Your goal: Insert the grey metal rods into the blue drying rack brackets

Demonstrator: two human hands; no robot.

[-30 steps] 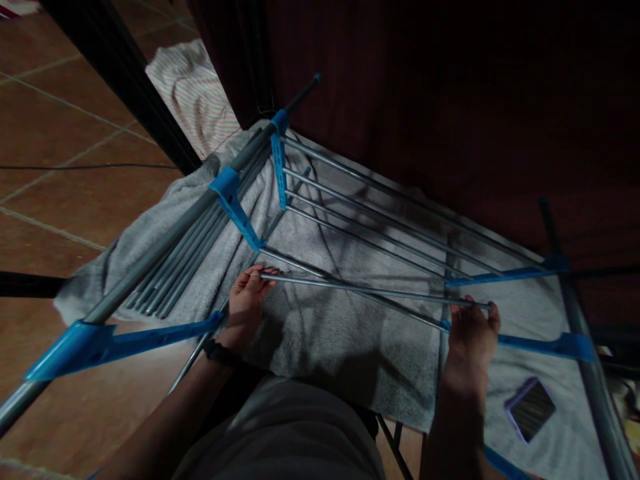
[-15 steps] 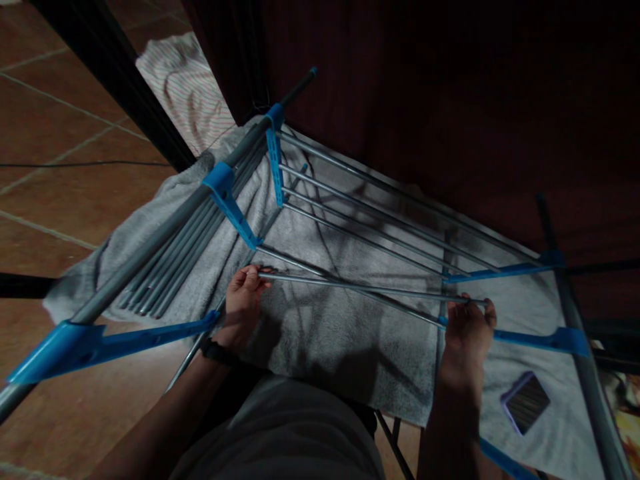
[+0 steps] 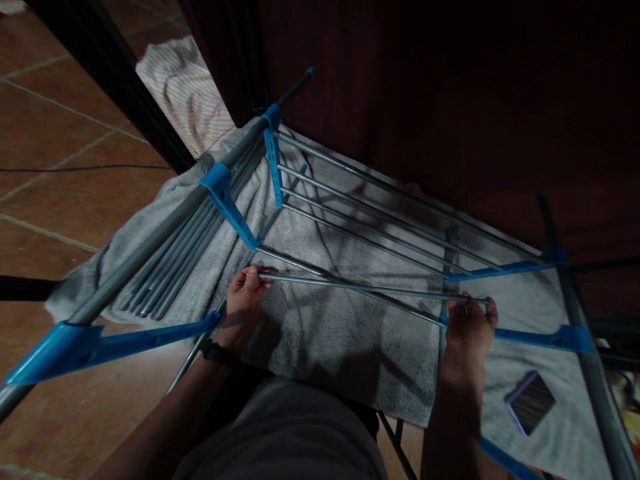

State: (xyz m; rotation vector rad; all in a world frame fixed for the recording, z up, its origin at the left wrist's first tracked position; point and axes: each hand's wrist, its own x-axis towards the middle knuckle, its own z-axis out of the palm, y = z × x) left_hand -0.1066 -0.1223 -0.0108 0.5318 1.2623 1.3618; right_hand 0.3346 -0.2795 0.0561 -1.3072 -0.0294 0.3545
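Note:
A thin grey metal rod [image 3: 390,289] spans between my two hands. My left hand [image 3: 245,290] pinches its left end, and my right hand [image 3: 471,320] has its fingers closed round the right end. Behind the rod stands a partly built rack of grey tubes with blue plastic brackets. One fitted crossbar [image 3: 300,264] passes behind the held rod and looks crossed by it. The left blue bracket [image 3: 231,210] is just beyond my left hand; another blue bracket [image 3: 540,338] lies right of my right hand. Several fitted rods [image 3: 370,207] run along the rack's far side.
Several loose grey tubes [image 3: 180,257] lie in a bundle on the grey towel [image 3: 345,347] at left. A phone [image 3: 531,403] rests on the cloth at right. A striped cloth [image 3: 185,93] lies on the tiled floor [image 3: 55,133]; a dark panel [image 3: 425,80] rises behind.
Both hands keep the same hold on the rod, which stays nearly still. The view has shifted very slightly.

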